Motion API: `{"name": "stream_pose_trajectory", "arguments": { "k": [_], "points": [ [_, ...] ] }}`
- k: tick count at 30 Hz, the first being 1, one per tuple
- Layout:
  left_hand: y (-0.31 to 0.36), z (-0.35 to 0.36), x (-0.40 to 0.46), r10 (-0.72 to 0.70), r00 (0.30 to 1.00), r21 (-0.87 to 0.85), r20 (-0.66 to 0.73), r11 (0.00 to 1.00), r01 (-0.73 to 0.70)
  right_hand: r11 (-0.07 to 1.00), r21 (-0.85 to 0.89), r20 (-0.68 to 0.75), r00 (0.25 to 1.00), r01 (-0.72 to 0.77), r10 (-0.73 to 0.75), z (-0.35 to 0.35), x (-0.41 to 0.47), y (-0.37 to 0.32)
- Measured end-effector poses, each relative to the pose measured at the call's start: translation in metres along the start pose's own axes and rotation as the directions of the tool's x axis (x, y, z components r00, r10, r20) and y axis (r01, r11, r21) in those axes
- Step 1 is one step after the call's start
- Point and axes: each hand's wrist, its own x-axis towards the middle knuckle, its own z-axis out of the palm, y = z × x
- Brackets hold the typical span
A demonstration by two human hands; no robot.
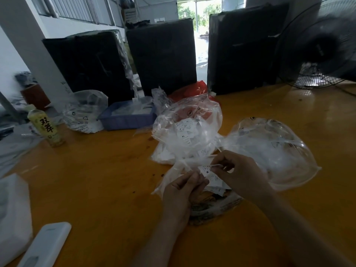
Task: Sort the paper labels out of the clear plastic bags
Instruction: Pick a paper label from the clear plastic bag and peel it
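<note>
On the orange table, my left hand grips the edge of a small clear bag in front of me. My right hand pinches a white paper label marked M, held at the mouth of that bag. More white labels lie under my hands on a printed packet. Behind them a clear bag holds several labels, one marked XL. A large puffed clear bag lies to the right.
A blue tray with white pieces stands at the back centre, a clear bag left of it. A green bottle stands at the left. Three black wrapped bundles line the back. A fan stands at the right, a white remote at the front left.
</note>
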Motion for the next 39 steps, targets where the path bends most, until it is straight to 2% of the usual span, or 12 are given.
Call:
{"name": "stream_pose_trajectory", "arguments": {
  "k": [5,9,20,34,39],
  "points": [
    [-0.0006,-0.0013,0.0013,-0.009,1.0,-0.019,0.011,1.0,0.009,0.999,0.043,-0.067,0.998,0.0,0.003,-0.0014,0.0009,-0.0023],
    [-0.0006,-0.0021,0.0014,0.001,1.0,0.002,0.029,1.0,-0.001,0.999,0.044,-0.061,0.998,0.008,-0.006,0.0009,0.0003,-0.0033],
    [-0.0029,-0.0018,0.0034,0.015,1.0,0.054,-0.027,0.998,-0.014,0.997,-0.074,0.076,0.997,0.022,-0.017,-0.0008,0.0,0.0036],
    [-0.0031,0.0,0.0014,0.051,0.997,0.125,-0.05,0.991,-0.045,0.998,-0.063,0.097,0.995,0.031,-0.025,-0.0052,-0.0007,0.0005],
    [-0.0054,-0.0005,0.0007,0.06,0.998,0.126,-0.009,0.99,-0.058,0.998,-0.059,0.087,0.996,0.026,-0.021,-0.0051,-0.0003,-0.0003]
  ]
}}
